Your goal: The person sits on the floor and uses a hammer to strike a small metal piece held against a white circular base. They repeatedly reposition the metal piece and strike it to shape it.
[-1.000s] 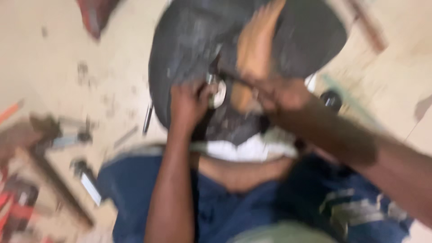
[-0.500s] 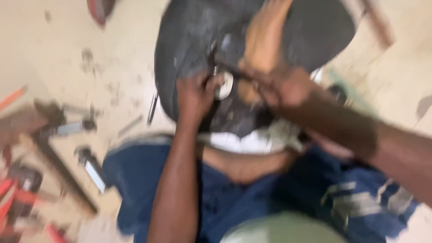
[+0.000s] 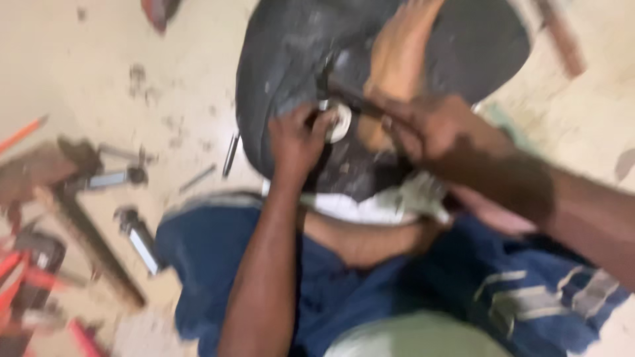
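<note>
A pale, scuffed floor (image 3: pixel 99 59) carries a big dark round rubber piece (image 3: pixel 291 59), lying flat. Left of that rubber piece lie scattered metal tools (image 3: pixel 109 177) and a thin dark rod (image 3: pixel 230 153); farther left, red-handled tools (image 3: pixel 26 277) sit blurred at the edge.

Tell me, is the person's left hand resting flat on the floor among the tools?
No, the left hand is up on the black tire, fingers curled at the white hub piece, away from the scattered tools.
</note>
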